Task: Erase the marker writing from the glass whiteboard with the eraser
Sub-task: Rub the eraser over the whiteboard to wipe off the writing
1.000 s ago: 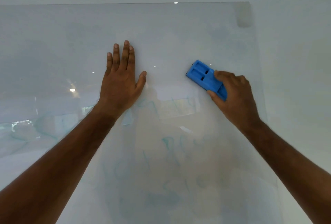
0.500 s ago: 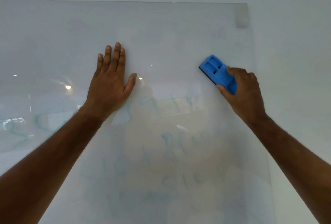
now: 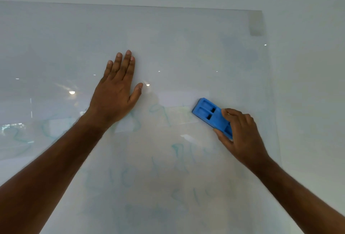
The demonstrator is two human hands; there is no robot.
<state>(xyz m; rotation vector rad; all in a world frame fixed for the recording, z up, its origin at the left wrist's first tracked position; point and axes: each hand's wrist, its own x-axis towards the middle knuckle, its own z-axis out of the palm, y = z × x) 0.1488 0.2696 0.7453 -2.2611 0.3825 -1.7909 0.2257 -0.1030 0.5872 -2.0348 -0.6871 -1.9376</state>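
**Marker writing: upper rows faint, lower rows still there**

Marker writing sits as pale teal strokes across the middle and lower glass whiteboard; the top band looks clean. More faint strokes at the far left edge.

Eraser, blue block, lies tilted on the glass at the top right of the text, its far end pointing up-left. Our right hand pinches its near end, thumb under one long side, fingers curled over the other.

Doing this step well, as we judge it: keep the pad flat, not on an edge, press evenly, run overlapping passes row by row downward. Glass smears, so ghosted lines likely need a second pass.

Left hand is flat on the glass left of the eraser, fingers straight and together, thumb out, arm extended up: a brace. It covers some strokes near the wrist; we'd shift it before wiping there.
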